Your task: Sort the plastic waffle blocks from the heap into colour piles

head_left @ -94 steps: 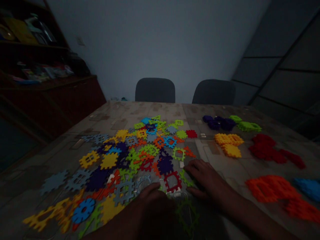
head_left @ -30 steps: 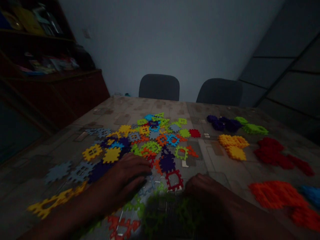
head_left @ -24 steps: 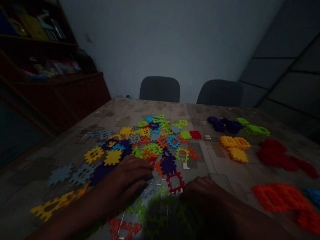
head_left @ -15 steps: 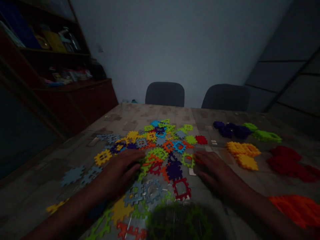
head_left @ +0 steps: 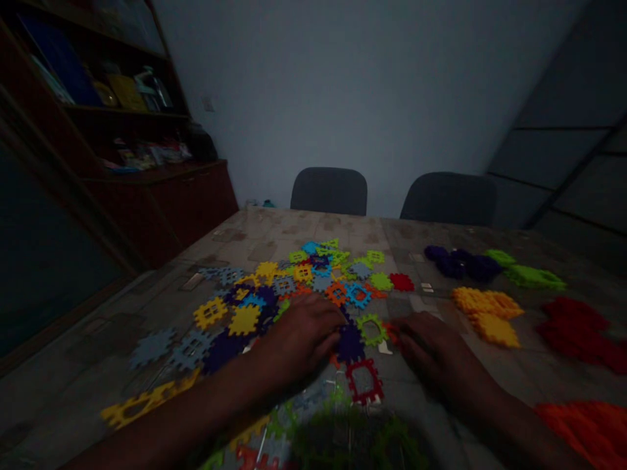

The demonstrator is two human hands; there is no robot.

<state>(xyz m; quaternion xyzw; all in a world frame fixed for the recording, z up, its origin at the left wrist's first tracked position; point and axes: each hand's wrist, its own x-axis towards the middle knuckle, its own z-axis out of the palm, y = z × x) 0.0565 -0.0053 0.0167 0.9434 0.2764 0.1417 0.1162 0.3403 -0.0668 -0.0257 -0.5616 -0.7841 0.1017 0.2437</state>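
Note:
A spread of loose coloured toothed plastic tiles (head_left: 313, 274) covers the middle of the patterned table (head_left: 313, 225). My left hand (head_left: 298, 336) lies palm down on the tiles, fingers stretched forward, its fingertips beside a purple tile (head_left: 350, 343). My right hand (head_left: 431, 343) rests flat on the table just right of the spread, fingers pointing left and touching an orange tile (head_left: 392, 329) next to a green frame tile (head_left: 371, 328). A red frame tile (head_left: 363, 382) lies between my wrists. The light is dim, and nothing shows as gripped.
Tiles sorted by colour lie to the right: purple (head_left: 458, 262), green (head_left: 529, 277), yellow (head_left: 484, 313), red (head_left: 578, 329), orange (head_left: 588, 431). Two dark chairs (head_left: 329, 190) stand at the far edge. A wooden cabinet with shelves (head_left: 171, 196) stands left.
My left hand slid right and forward across the tiles to the purple one. My right hand reached forward from near my body to the orange tile. The camera tilted and shifted.

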